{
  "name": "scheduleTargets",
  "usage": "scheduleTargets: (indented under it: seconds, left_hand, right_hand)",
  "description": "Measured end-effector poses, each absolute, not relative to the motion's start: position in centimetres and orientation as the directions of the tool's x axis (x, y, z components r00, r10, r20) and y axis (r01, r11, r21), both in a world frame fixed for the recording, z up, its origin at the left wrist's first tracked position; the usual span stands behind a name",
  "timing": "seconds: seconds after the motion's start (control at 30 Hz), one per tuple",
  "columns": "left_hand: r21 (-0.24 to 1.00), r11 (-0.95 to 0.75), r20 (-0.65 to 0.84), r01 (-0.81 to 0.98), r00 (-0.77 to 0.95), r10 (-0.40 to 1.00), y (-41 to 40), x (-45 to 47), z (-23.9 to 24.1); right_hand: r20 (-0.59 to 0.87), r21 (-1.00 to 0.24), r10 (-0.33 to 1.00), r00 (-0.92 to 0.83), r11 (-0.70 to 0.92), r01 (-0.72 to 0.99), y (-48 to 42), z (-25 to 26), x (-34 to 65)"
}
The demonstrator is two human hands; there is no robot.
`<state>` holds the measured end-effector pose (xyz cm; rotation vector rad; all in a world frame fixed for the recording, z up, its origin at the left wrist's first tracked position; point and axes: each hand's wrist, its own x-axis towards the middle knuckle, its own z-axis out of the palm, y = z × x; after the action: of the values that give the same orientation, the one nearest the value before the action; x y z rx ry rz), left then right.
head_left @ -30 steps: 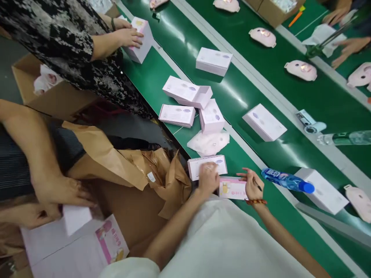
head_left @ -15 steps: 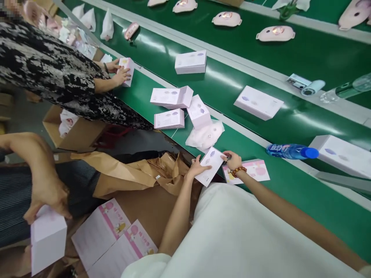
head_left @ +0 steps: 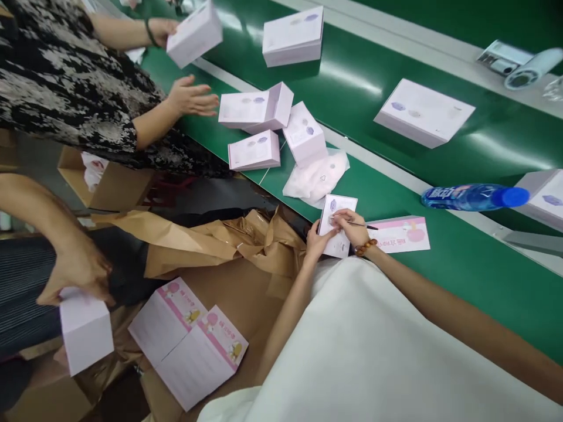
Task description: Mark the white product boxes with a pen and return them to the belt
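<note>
My left hand (head_left: 319,241) grips the left edge of a small white printed box (head_left: 338,251), held tilted at the table's near edge. Its upper face carries small purple pictures. Over that face, my right hand (head_left: 355,230) pinches a thin dark pen-like tool (head_left: 366,226), its tip near the print. Whether the tip touches the box I cannot tell. Just right of my right hand lies a pink and white box (head_left: 407,234), partly covered by the hand. Beyond the held box, a pink item in a translucent bag (head_left: 314,179) rests on the green table.
Several white boxes (head_left: 255,149) lie left of the bag, and others (head_left: 424,114) on the green belt. A blue bottle (head_left: 470,197) lies on its side at right. Two co-workers at left hold boxes (head_left: 88,334). An open carton (head_left: 220,287) with packed boxes stands below.
My right hand has moved from the box's edge to over its face, with the thin tool now showing. The far co-worker has lifted a box toward the belt. The view has shifted.
</note>
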<state>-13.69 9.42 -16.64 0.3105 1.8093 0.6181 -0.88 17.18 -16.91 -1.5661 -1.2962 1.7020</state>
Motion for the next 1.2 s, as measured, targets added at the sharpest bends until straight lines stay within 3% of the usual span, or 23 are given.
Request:
scheduleTargets:
  seconds: [1.2]
  left_hand:
    - [0.547, 0.832, -0.804, -0.098, -0.34, 0.488, 9.4, -13.0, -17.4]
  right_hand:
    - [-0.381, -0.867, 0.891, -0.248, -0.25, 0.432, 19.5, -18.8, -1.8]
